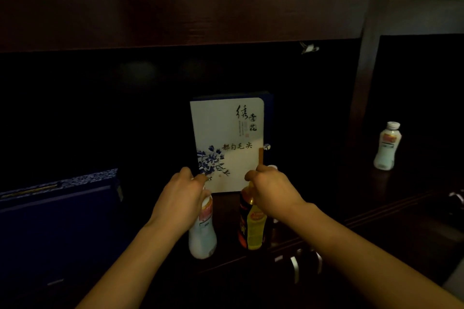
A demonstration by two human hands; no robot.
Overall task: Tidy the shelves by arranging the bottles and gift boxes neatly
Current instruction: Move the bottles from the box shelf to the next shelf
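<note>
My left hand (pixel 182 192) is clenched on the white bottle's (pixel 203 236) top; my right hand (pixel 272 189) grasps the yellow bottle's (pixel 254 229) cap. Both bottles stand before the upright gift box (pixel 227 143) on the shelf (pixel 376 228).

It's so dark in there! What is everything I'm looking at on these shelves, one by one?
Gift box with blue flowers: one, white front with blue edges, upright at the middle of the shelf, behind the hands.
Dark gift box: one, navy with a patterned edge, at the left.
White bottles: two, one under the left hand, one standing alone at the far right.
Yellow bottle: one, yellow label, under the right hand, with a dark red-labelled bottle close on its left.
Shelf board: one, dark brown wood, across the top.
Left hand: on the top of the near white bottle.
Right hand: on the top of the yellow bottle.
</note>
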